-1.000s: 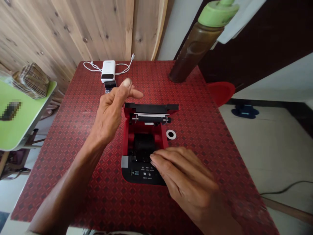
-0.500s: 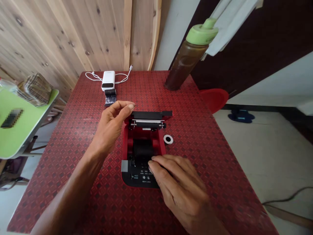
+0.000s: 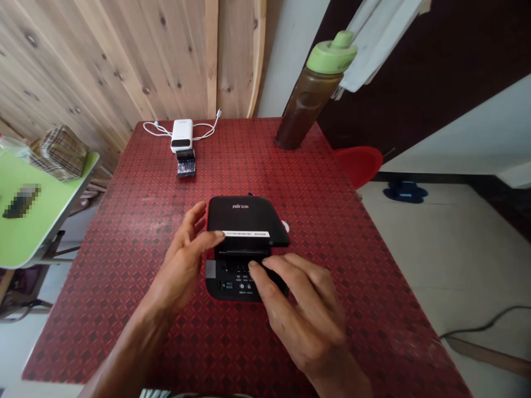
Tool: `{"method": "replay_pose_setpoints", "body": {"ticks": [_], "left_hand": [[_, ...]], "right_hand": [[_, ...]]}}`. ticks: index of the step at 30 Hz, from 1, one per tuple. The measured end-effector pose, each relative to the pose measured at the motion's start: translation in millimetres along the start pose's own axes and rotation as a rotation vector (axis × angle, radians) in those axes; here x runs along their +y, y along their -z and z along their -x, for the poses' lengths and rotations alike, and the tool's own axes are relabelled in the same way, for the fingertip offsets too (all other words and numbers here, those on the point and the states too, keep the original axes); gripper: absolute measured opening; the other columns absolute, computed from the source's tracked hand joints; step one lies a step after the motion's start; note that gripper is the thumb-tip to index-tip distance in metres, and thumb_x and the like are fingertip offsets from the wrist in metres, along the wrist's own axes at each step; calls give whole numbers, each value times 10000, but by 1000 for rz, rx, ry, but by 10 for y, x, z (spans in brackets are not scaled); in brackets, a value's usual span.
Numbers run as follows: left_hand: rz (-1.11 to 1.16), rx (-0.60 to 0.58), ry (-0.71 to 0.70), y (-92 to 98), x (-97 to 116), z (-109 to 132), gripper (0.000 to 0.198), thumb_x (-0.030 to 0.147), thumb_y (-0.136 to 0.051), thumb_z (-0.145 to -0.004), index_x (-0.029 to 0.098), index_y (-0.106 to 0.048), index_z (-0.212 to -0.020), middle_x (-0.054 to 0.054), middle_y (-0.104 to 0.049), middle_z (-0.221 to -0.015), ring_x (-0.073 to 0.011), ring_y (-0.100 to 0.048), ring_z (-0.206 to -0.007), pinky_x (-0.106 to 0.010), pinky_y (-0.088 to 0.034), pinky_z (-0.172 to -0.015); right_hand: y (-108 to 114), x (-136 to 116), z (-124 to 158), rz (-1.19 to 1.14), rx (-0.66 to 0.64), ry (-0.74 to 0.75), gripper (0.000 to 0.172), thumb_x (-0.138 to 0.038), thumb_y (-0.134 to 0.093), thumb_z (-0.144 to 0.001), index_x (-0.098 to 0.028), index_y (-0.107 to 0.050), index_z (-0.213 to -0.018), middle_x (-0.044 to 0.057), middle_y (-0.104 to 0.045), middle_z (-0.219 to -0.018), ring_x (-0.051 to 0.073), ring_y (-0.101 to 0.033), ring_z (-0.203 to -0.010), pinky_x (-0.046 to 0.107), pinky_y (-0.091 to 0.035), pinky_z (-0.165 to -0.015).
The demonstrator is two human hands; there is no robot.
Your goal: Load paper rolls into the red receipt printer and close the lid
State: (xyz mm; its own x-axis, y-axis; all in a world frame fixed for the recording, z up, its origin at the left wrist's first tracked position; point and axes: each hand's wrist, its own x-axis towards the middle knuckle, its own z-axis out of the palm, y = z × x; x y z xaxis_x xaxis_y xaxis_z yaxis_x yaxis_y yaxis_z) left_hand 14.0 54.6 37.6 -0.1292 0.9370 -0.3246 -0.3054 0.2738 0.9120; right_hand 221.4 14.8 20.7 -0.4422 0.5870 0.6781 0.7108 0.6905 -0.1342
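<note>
A small label printer [image 3: 211, 287] with a red base and black front panel rests on the table. Its black lid [image 3: 249, 218], with a white label strip along it, is mostly lowered; a gap shows at the front. My left hand [image 3: 186, 249] holds the lid's left side, thumb on top near the front edge and fingers along the side. My right hand [image 3: 302, 304] is at the front opening, thumb and forefinger pinched close over the black paper strip [image 3: 236, 265] coming from inside. The roll itself is hidden under the lid.
A white ring [image 3: 285, 226] peeks out right of the printer. Behind stand a white power bank [image 3: 181, 132] with cable, a printed black strip [image 3: 186, 165] and a tall brown bottle [image 3: 307, 99] with a green cap. A green table [image 3: 53, 199] is at left, a red stool [image 3: 360, 166] at right.
The lid, upright before, has swung down over the roll with my left hand on it. My right hand stays at the front opening. The view has shifted slightly.
</note>
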Motion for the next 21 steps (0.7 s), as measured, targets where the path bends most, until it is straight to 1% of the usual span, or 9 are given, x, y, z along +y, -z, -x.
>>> {"method": "replay_pose_setpoints", "body": {"ticks": [3,6,8,12,16,19,21], "left_hand": [[-21,-14,32,65,-109,116,709,355,-856,-840,298,-650,-1516,-91,-582,-1742,-404,-485,-1657,-578,-438,-1326],[-30,-43,44,108,-182,159,684,350,-845,-881,291,-651,-1534,-102,-578,-1749,-399,-484,-1663,-570,-462,-1320],[-25,-59,45,125,-209,164,658,348,-842,-904,280,-659,-1532,-104,-595,-1735,-390,-496,-1657,-551,-460,-1325],[2,-72,30,138,-238,166,656,348,-859,-912,275,-665,-1535,-93,-622,-1713,-382,-509,-1650,-542,-414,-1361],[53,-53,38,133,-261,181,707,332,-884,-892,268,-658,-1559,-78,-593,-1748,-381,-442,-1700,-547,-325,-1417],[48,-35,37,119,-265,190,742,315,-883,-889,272,-650,-1592,-74,-598,-1746,-381,-449,-1695,-541,-349,-1407],[30,-32,41,111,-267,189,752,317,-883,-892,279,-646,-1605,-79,-630,-1717,-392,-521,-1643,-558,-410,-1369]], "right_hand": [[4,-5,9,38,14,-16,268,-1,-761,-1016,-146,-795,-1239,155,-882,-1147,293,-783,-1111,442,-636,-930],[-19,0,-14,27,5,-44,260,-18,-807,-998,-191,-795,-1193,164,-880,-1257,313,-805,-1215,466,-651,-1002],[-44,9,-34,-19,-12,-61,263,9,-784,-1002,-195,-779,-1168,156,-878,-1293,314,-818,-1255,482,-649,-1063],[-73,22,-61,-114,-23,-87,272,44,-740,-1017,-163,-748,-1193,134,-893,-1246,284,-849,-1212,459,-642,-1104],[-48,29,-81,-144,-36,-100,237,-57,-737,-1076,-123,-735,-1303,117,-900,-1216,251,-857,-1183,403,-638,-1100],[-28,37,-91,-139,-68,-115,234,-88,-722,-1094,-93,-736,-1328,128,-897,-1223,239,-851,-1187,375,-627,-1119],[-25,37,-91,-140,-82,-130,242,-90,-723,-1093,-85,-740,-1334,130,-895,-1230,236,-847,-1194,368,-624,-1130]]}}
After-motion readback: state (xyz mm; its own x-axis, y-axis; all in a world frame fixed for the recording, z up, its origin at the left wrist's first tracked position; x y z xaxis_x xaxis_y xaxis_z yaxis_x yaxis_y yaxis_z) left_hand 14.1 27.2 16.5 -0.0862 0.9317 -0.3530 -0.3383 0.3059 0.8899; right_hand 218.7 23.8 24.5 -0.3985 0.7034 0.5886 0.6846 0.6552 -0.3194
